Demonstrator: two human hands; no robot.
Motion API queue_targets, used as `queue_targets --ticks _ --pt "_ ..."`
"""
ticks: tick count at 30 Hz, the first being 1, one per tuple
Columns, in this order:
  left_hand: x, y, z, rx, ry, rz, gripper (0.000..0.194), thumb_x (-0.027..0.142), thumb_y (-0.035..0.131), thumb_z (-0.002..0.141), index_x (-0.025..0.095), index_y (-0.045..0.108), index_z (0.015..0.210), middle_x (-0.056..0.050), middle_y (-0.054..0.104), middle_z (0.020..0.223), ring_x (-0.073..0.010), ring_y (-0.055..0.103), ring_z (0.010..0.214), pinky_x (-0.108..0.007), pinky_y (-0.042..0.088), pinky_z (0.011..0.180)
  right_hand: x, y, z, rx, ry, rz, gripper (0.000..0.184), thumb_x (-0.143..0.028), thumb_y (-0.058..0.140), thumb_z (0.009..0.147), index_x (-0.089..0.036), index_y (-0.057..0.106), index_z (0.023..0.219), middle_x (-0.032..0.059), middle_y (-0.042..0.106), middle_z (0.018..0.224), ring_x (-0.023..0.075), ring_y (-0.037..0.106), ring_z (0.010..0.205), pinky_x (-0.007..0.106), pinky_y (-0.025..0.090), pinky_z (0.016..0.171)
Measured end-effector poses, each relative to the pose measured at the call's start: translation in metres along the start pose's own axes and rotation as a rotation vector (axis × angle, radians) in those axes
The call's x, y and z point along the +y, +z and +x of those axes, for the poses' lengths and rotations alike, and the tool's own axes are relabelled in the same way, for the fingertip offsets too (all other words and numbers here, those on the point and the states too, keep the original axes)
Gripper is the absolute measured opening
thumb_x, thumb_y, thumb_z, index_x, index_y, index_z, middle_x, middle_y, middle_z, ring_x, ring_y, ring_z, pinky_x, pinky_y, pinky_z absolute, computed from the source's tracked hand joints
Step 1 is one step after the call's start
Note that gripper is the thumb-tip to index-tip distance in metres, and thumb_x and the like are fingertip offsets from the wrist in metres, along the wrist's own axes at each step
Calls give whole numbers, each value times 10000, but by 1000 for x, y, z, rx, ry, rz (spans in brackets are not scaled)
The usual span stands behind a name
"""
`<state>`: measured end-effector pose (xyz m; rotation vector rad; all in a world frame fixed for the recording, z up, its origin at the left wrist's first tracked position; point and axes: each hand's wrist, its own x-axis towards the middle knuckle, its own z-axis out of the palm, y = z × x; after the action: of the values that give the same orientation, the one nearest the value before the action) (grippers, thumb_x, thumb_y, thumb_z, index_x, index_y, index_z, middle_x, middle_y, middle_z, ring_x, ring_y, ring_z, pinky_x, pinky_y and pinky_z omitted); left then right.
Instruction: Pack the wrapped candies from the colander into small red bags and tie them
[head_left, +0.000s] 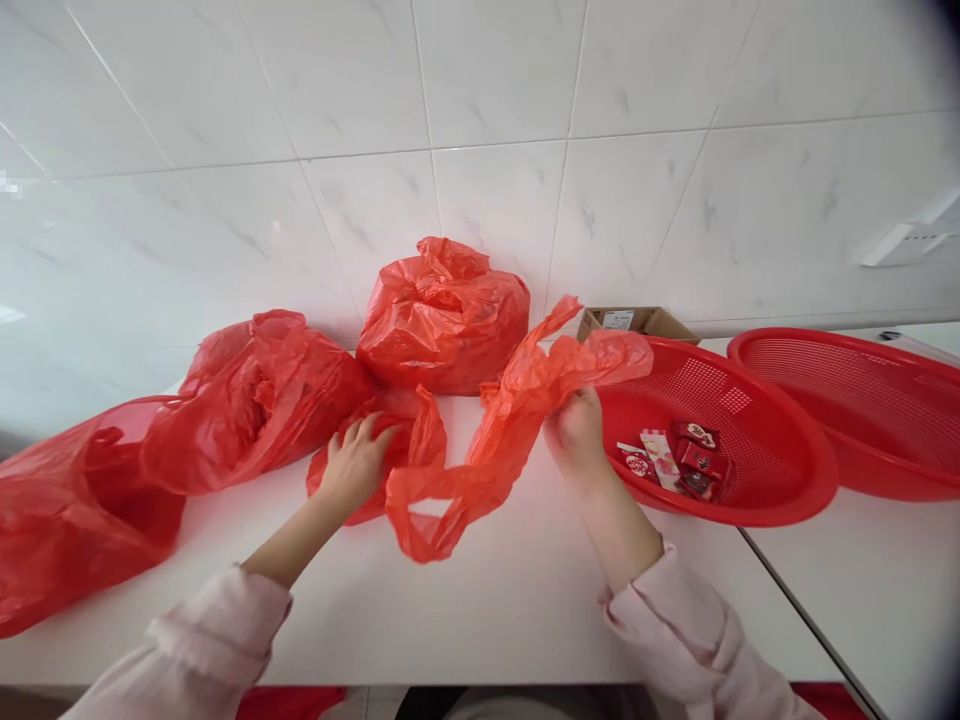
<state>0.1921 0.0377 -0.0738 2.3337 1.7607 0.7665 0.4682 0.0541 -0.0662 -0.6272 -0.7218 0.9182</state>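
A crumpled red plastic bag (510, 430) with loop handles is held up off the white table by my right hand (579, 430). The fingers of that hand are closed on its upper right part, partly hidden behind the film. My left hand (356, 462) lies on another red plastic bag (326, 480) low on the table, its fingers apart and slightly bent. Just behind that hand sits a full, bulging red plastic bag (255, 400). A second filled red bag (442, 320), its top gathered, stands against the wall.
Right of my right hand is a red perforated basket (780, 450) with several small wrapped packets (697, 460) inside. Another red basket (862, 400) stands beside it. Behind them is a cardboard box (660, 324). A red bag (75, 520) lies at far left. A socket (904, 243) is on the tiled wall.
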Motion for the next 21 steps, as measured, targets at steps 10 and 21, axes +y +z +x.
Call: queue_targets --ticks 10,21 --pt "111 13 -39 -432 -164 -1022 188 345 770 740 177 702 792 -43 685 803 -188 631 787 -273 510 720 -17 -24 -68 -48 112 -209 194 -219 651 769 -223 457 769 8 659 972 145 592 784 257 452 649" --pt "75 5 -71 -74 -617 -1467 364 397 798 728 185 502 747 66 508 595 -38 441 459 -125 374 437 -55 -66 -71 8 59 -416 161 -103 532 751 -226 456 822 34 652 1054 186 621 931 315 471 750"
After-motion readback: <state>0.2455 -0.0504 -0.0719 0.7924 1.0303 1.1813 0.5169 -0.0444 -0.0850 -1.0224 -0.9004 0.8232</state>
